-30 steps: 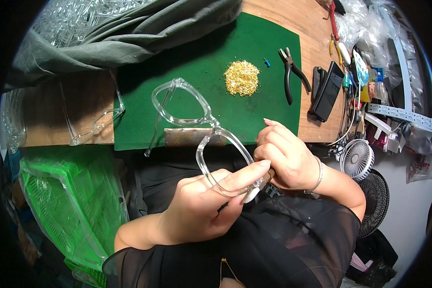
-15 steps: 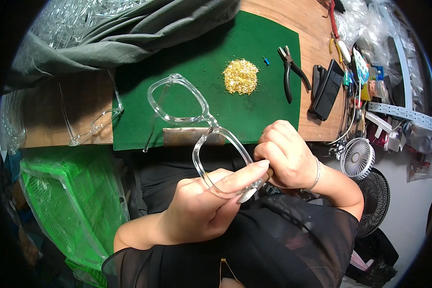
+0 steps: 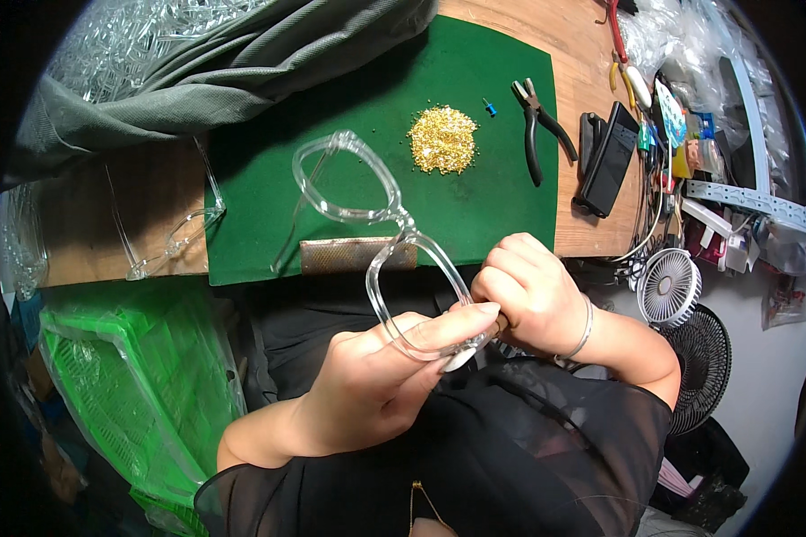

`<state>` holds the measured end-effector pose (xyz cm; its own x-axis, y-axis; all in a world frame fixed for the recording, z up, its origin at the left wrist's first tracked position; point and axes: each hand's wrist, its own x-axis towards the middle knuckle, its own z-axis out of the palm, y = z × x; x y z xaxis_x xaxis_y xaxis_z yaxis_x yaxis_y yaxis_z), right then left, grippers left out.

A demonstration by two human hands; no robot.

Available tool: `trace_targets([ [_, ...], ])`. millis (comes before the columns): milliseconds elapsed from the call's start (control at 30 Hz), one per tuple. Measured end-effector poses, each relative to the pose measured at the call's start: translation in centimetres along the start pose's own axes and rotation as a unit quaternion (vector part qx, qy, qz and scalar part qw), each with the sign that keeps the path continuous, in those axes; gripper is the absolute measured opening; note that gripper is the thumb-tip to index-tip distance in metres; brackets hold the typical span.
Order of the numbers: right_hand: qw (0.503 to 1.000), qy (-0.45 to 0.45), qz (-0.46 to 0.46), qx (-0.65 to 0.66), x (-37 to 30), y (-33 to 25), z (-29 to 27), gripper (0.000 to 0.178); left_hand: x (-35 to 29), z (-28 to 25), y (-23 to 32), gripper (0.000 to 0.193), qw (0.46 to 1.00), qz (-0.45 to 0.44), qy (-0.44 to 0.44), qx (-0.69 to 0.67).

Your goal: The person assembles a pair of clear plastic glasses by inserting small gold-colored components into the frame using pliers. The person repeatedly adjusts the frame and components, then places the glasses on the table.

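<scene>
Clear plastic eyeglass frames (image 3: 401,215) are pinched at one rim's outer corner by my left hand (image 3: 372,380), thumb on top. They tilt up and away over the mat's near edge, with one temple arm hanging down at the far end. My right hand (image 3: 530,295) is curled closed against that same corner, by my left fingertips. Something small and brownish shows between the hands, but my right fingers hide most of it. On the green mat (image 3: 313,98) beyond lie a heap of tiny gold-coloured pieces (image 3: 443,140), a blue push pin (image 3: 490,108) and black-handled pliers (image 3: 533,134).
A textured metal strip (image 3: 354,256) sits at the mat's near edge. Another clear frame (image 3: 188,231) rests on the wood at left, below a grey cloth (image 3: 197,89). A black phone (image 3: 611,161) lies at right, near a white fan (image 3: 668,286). A green crate (image 3: 152,385) stands lower left.
The eyeglass frames have turned slightly, their far rim shifting right and looking narrower. Both hands keep nearly the same place and grip. The whole view has shifted a little.
</scene>
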<state>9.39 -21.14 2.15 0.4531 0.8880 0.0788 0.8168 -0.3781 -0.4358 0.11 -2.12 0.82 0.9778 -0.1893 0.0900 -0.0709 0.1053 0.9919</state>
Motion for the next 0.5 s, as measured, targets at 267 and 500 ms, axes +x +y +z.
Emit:
trace_targets([
  [267, 0.999, -0.006, -0.010, 0.041, 0.8, 0.3, -0.8, 0.040, -0.4, 0.3, -0.4, 0.048, 0.997, -0.044, 0.036, -0.042],
  [500, 0.994, 0.007, 0.104, 0.034, 0.1, 6.0, -1.7, 0.034, -0.7, -2.2, 1.0, 0.036, 0.987, -0.081, 0.076, -0.120],
])
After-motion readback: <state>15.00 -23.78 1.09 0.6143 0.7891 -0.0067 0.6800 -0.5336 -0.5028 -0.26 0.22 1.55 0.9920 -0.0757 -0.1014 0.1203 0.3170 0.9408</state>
